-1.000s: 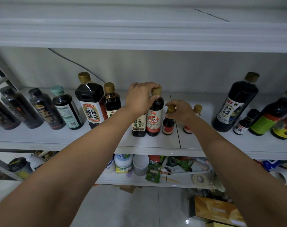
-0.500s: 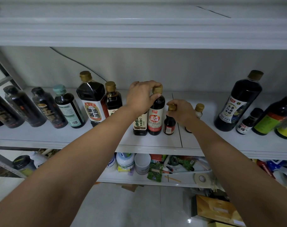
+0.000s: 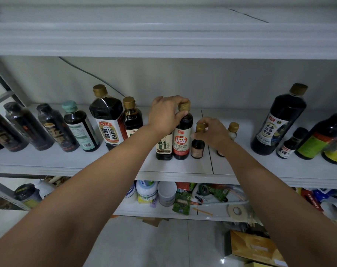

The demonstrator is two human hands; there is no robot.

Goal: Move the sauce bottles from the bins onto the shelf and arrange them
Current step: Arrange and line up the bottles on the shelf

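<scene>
- Barely any travel since the earlier frames: both hands stay on the same two caps. Small dark bottle (image 3: 198,146) now shows a tan label face where a red one showed before.
- Left hand (image 3: 164,116): fingers curled over the gold cap of the red-label soy sauce bottle (image 3: 182,139), thumb on the neck just under the cap. Grip closed on it from above; bottle upright below the hand.
- Palm of that hand hides the top of the beige-label soy sauce bottle (image 3: 163,149), which touches the red-label one on its left side.
- Right hand (image 3: 214,132): fingertips pinch the small dark bottle's gold cap, narrow grip. Bottle stands upright under the fingertips, just right of the red-label one.
- All three stand mid-shelf (image 3: 183,169), nearer the front edge, just left of the board seam.
- Small pale bottle (image 3: 233,129) stands behind the right hand, right of the seam.
- Toward the shelf's left end: large soy sauce jug (image 3: 108,124), teal-capped bottle (image 3: 79,130). Toward the right end: tall vinegar bottle (image 3: 277,122).
- Lower shelf: tape roll (image 3: 236,210), white jar (image 3: 165,193).
</scene>
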